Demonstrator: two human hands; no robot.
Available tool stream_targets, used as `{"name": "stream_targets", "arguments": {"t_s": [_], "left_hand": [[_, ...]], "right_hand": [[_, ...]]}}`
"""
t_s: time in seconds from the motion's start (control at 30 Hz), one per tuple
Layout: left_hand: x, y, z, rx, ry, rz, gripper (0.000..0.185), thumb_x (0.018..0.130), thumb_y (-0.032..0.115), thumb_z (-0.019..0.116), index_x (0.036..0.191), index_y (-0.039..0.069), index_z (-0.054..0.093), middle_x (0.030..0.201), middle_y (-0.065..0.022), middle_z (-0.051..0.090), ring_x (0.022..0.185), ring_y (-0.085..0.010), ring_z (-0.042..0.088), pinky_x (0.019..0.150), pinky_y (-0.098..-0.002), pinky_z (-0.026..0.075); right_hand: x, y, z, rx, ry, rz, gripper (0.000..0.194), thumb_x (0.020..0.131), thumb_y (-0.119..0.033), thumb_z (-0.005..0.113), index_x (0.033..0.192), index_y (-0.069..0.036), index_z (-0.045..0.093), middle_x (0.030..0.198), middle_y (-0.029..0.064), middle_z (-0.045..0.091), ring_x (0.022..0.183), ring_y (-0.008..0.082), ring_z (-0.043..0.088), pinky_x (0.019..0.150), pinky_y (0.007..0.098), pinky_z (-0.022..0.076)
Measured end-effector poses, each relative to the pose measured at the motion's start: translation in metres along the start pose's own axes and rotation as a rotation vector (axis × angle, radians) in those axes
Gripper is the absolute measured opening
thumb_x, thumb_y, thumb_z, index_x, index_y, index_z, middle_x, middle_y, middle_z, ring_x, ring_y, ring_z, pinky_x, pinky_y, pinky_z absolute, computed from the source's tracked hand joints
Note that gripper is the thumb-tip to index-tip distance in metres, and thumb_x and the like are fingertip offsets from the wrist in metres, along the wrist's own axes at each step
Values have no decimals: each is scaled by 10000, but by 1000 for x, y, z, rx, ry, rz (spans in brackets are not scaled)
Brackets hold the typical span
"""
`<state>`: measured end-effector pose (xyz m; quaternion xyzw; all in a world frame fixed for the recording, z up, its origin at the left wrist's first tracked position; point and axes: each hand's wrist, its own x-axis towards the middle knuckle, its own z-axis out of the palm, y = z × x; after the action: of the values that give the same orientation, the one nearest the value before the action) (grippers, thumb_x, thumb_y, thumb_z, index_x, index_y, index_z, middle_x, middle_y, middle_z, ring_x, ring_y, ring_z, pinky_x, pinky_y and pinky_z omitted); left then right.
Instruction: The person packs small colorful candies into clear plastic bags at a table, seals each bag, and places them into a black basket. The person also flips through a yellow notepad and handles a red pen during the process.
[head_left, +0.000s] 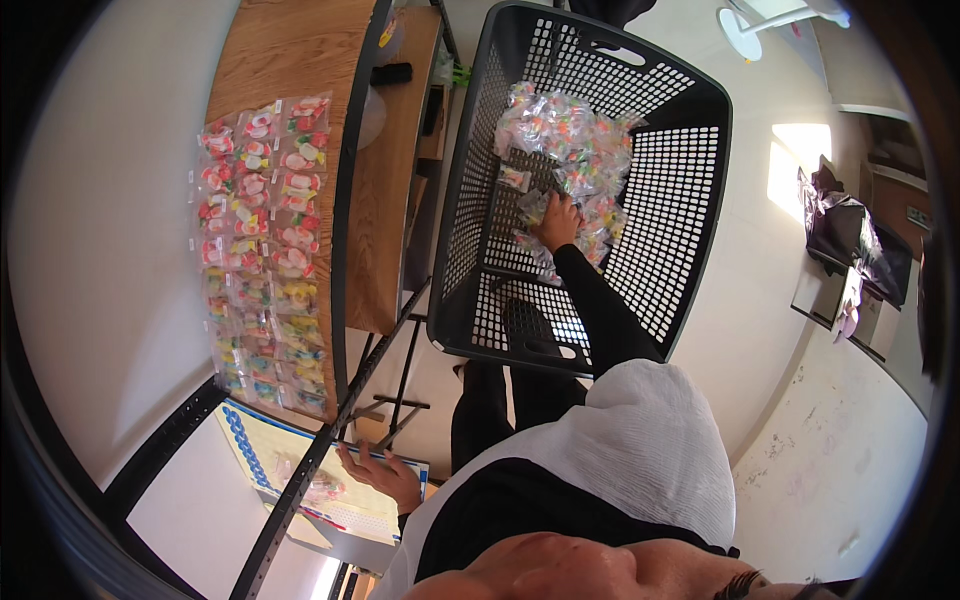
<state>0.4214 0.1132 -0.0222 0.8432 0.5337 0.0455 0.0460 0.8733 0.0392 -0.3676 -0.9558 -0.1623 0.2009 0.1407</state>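
A black perforated plastic basket (675, 217) stands on the floor in front of me, with many small clear plastic packets (551, 124) of colorful pieces inside. My right hand (559, 222) reaches down into it and touches packets near the middle; whether the fingers grip one cannot be seen. One packet (514, 178) lies apart at the left. My left hand (384, 474) has its fingers apart beside the black metal rack post, above a table with yellow and blue sheets. On the wooden shelf (285, 45) lie rows of similar clear packets (251, 187), red and white farther away, yellow and blue nearer.
A perforated black metal upright (300, 480) runs beside the wooden shelf. A lower wooden shelf (382, 247) holds containers. A white stand's base (739, 34) is at the top right. Dark plastic bags (847, 232) lie at the right, by a stained white surface (832, 442).
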Motion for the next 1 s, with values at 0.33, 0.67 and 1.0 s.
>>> {"name": "stream_targets", "arguments": {"t_s": [0.33,0.67,1.0], "left_hand": [[-2,0,1,-6,7,-3,449,1040,371,395,1244,-9,520,1507,-260,312,1419,-465,277,1103,-620,264],[-1,1,-1,-18,1,-6,437,1035,362,413,1257,0,516,1503,-264,318,1414,-465,283,1110,-625,255],[-1,-2,4,-38,41,-2,429,1029,370,417,1252,20,525,1507,-240,330,1418,-449,285,1120,-620,244]], "right_hand": [[3,-13,-7,-215,-134,-132,685,675,-279,851,1226,-74,501,1078,142,610,1020,356,621,881,490,460],[43,-26,-7,71,-204,-336,1034,629,-250,896,1461,-76,306,1067,228,674,933,425,670,785,495,543],[67,-45,2,-32,-352,-109,886,626,-250,901,1348,-57,426,1144,213,655,1056,392,650,878,478,552]]}}
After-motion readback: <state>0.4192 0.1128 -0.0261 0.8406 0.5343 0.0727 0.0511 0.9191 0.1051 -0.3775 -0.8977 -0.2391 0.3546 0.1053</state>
